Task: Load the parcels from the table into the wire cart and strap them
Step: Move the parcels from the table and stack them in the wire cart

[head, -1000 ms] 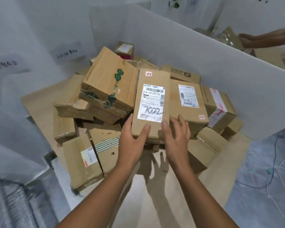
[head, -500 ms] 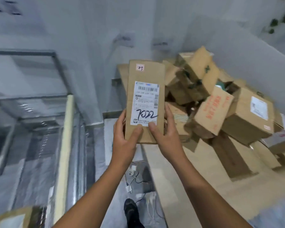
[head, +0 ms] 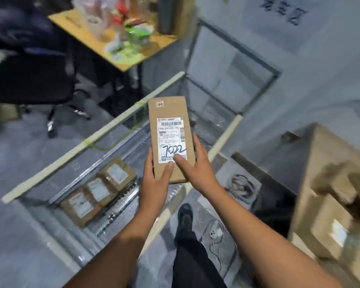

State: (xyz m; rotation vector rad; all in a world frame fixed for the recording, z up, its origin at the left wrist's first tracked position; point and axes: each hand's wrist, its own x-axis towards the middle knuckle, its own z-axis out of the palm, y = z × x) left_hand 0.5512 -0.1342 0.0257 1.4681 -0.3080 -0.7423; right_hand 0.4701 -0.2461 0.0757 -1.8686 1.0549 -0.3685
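Observation:
A long flat cardboard parcel (head: 169, 113) with a white label marked 7022 is held in the air over the wire cart (head: 96, 136). My left hand (head: 155, 179) grips its lower left edge, thumb on top. My right hand (head: 197, 165) grips its lower right edge, thumb on the label. Three labelled parcels (head: 98, 191) lie in a row on the cart's floor, below and left of my hands. More parcels (head: 328, 206) are stacked on the table at the right.
A desk (head: 129, 53) with bottles and bags stands behind the cart. A black office chair (head: 35, 80) is at the far left. Cables (head: 216, 235) lie on the floor by my shoe (head: 185, 213). A white wall closes the right back.
I have turned left from the parcel pile toward the cart, carrying the 7022 parcel in both hands. It now hangs over the cart's open top.

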